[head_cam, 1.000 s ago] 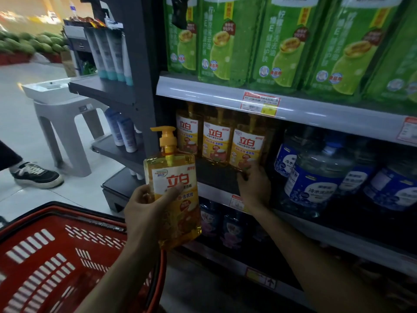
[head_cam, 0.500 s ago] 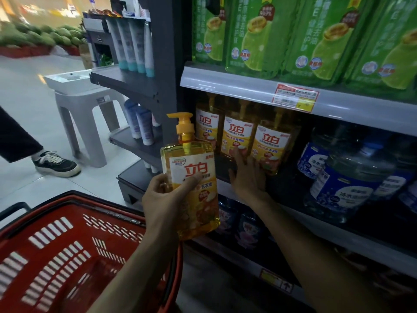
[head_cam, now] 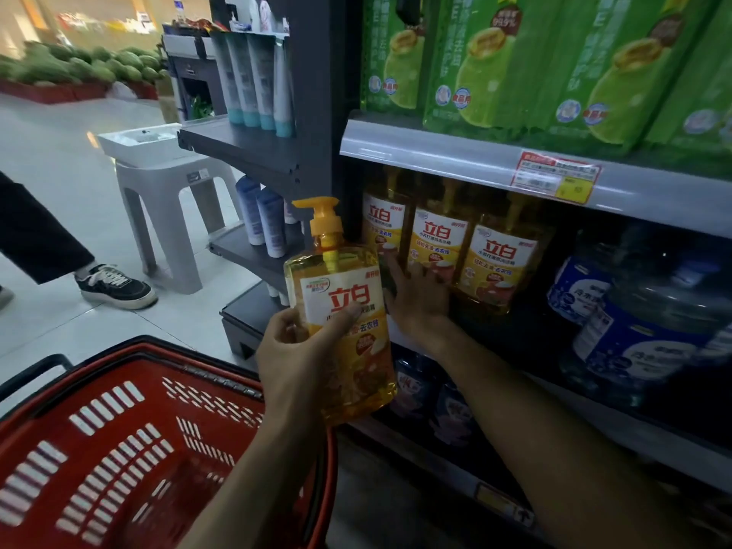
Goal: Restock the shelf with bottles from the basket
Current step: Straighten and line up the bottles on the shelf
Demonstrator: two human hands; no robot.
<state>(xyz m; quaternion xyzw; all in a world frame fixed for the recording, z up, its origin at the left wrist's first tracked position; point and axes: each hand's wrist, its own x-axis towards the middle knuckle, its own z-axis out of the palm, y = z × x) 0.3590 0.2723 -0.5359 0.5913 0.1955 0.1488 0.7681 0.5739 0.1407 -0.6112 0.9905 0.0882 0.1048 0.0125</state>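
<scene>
One red slotted plastic basket [head_cam: 119, 449] is seen at the lower left. Just right of it, a yellow pump-top detergent bottle [head_cam: 344, 311] is held upright in front of the shelving, clamped by the curled fingers and thumb of the left hand [head_cam: 297, 350]. The right hand [head_cam: 420, 303] is laid with straight, spread fingers against three matching yellow bottles [head_cam: 495, 259] ranged on the dark middle shelf [head_cam: 527, 330], beside large blue-labelled clear water jugs [head_cam: 653, 330].
</scene>
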